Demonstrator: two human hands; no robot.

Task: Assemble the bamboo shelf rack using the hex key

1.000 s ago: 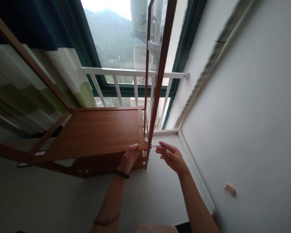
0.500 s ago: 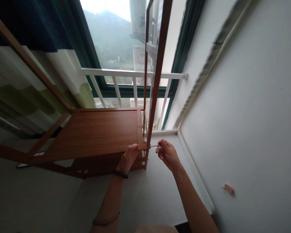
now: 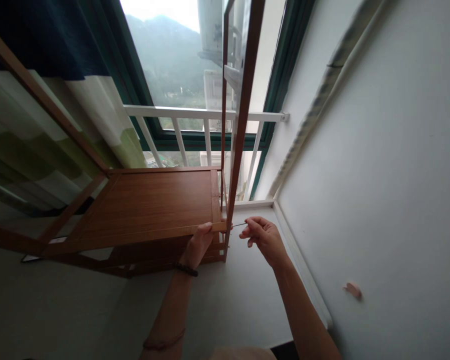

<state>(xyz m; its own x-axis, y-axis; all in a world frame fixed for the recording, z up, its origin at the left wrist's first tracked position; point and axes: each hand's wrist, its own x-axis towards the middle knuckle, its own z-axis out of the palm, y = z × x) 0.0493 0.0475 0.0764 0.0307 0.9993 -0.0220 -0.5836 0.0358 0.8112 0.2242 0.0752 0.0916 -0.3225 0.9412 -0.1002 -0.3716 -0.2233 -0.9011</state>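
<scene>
A wooden shelf unit stands before me, its reddish-brown shelf board [image 3: 161, 197] meeting an upright post [image 3: 238, 145] on the right. My left hand [image 3: 198, 246] is closed around the board's front edge close to that post, thumb on top and fingers underneath. On the post's outer side, my right hand [image 3: 265, 239] pinches a thin metal hex key [image 3: 240, 225] between thumb and forefinger. The key runs level to the post, its tip at the post's outer face at board height. The end inside my fingers is hidden.
Behind the unit are a white railing [image 3: 180, 112] and a green-framed window [image 3: 168, 70]. A striped curtain [image 3: 97, 120] hangs at the left. The white wall [image 3: 390, 175] rises close on the right, with a small pink hook [image 3: 353, 290] on it.
My right hand has turned a little and its grip on the hex key has shifted, the lower fingers loosening outward. My left hand stays on the board's edge.
</scene>
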